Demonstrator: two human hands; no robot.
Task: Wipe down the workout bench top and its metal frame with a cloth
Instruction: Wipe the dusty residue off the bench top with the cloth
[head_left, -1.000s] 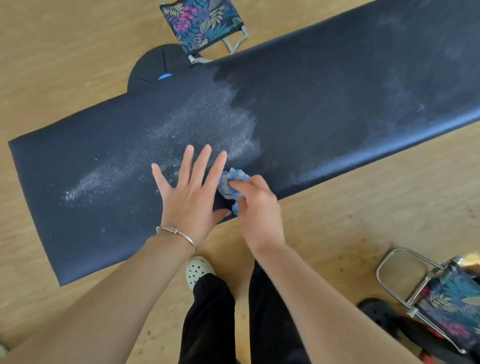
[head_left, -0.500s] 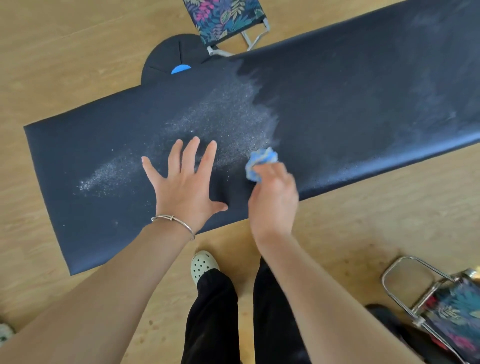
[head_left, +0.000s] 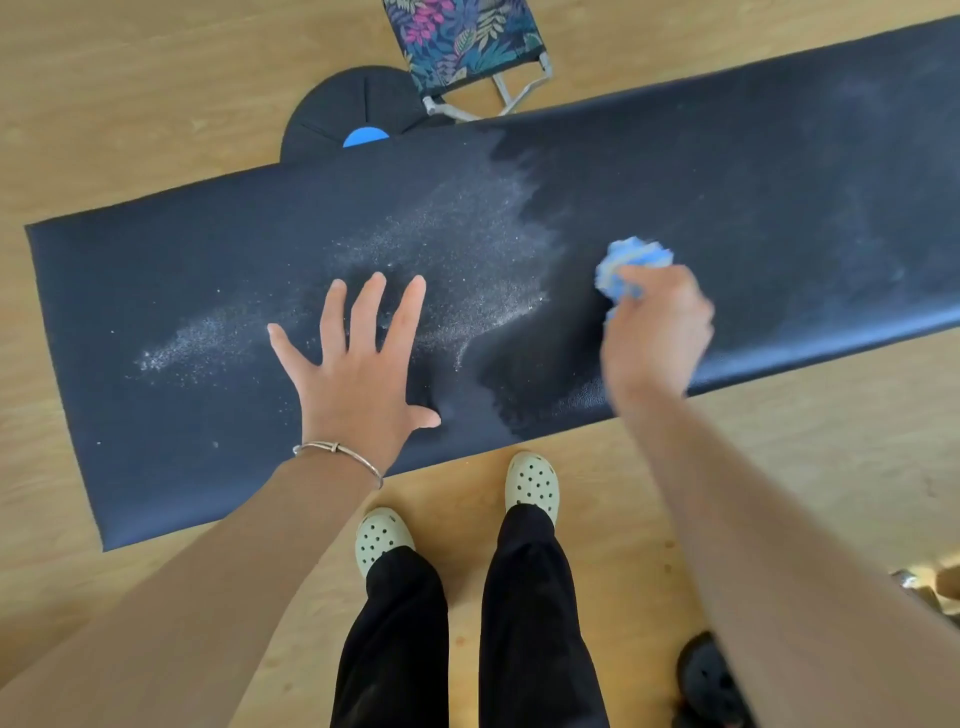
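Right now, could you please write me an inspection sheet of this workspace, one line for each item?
Surface: dark bench top, with a white dust patch on its left-middle part; the right part shows only faint streaks.
Job's things: crumpled blue cloth on the bench top; metal frame not in view.
Clutter: black disc and floral folding stool on the floor behind the bench; dark shoe at lower right.
Hands: left hand rests flat on the bench top, fingers spread; right hand grips the cloth.
Cables: nothing seen.
Surroundings: wooden floor; the person's pale clogs beside the bench.
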